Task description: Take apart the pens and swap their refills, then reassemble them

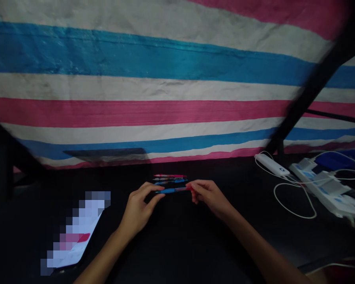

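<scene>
A pen (170,190) with a blue grip, a see-through barrel and a red end is held level between my two hands. My left hand (142,203) pinches its blue end between thumb and fingers. At the red end, my right hand (206,194) is closed, its fingertips partly hiding that end. Just behind lie more pens on the dark table: a blue pen (170,182) nearest, and a red pen (170,176) farthest, with a dark, pale-marked one between them.
On the left lies a lit phone or tablet (85,236), its screen blurred out. A white power strip (322,193) with plugs, a white power bank (272,165) and looping cables occupy the right. A striped sheet (165,114) hangs behind the black table (177,248), between dark frame bars.
</scene>
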Demonstrator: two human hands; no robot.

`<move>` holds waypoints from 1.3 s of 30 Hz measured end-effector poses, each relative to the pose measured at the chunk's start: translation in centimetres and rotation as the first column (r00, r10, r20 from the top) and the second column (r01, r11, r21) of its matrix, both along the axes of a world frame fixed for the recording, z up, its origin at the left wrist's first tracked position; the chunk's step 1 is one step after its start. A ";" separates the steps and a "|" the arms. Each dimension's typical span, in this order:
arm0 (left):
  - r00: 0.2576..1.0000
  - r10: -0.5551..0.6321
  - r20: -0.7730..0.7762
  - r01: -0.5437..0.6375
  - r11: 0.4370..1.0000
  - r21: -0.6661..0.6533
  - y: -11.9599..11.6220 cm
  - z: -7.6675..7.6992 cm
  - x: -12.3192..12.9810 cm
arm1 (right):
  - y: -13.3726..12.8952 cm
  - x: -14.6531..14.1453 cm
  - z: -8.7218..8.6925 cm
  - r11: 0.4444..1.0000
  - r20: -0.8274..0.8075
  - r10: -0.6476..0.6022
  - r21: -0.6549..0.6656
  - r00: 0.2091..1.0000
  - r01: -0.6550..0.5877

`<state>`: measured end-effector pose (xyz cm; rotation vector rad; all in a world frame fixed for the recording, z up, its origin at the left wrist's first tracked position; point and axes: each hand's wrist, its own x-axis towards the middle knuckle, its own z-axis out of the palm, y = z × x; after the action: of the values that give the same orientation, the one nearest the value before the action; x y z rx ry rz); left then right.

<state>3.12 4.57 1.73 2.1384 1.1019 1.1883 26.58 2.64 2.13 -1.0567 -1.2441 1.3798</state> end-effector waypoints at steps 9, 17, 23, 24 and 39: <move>0.999 0.041 0.018 -0.038 0.992 -0.119 0.1 0.2 -0.1 | -0.3 0.3 0.4 0.993 0.055 0.027 0.112 0.998 -0.033; 0.970 0.104 0.219 -0.045 0.964 -0.263 0.6 0.1 0.0 | -0.1 0.0 0.1 0.980 0.159 -0.072 0.195 0.985 0.040; 0.961 0.073 0.267 0.021 0.943 -0.332 0.5 -0.1 0.3 | 0.0 0.2 0.0 0.976 0.165 -0.134 0.191 0.977 0.101; 0.959 0.077 0.273 0.021 0.940 -0.341 0.5 -0.2 0.3 | 0.0 0.2 0.0 0.975 0.169 -0.137 0.198 0.976 0.103; 0.881 0.119 0.458 0.119 0.881 -0.458 0.8 -0.7 0.3 | 0.1 0.0 -0.5 0.998 0.258 -0.030 -0.039 0.966 0.041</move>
<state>3.39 5.37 1.04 1.3733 1.0280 1.2001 26.60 2.78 1.67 -1.3147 -1.3789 1.2763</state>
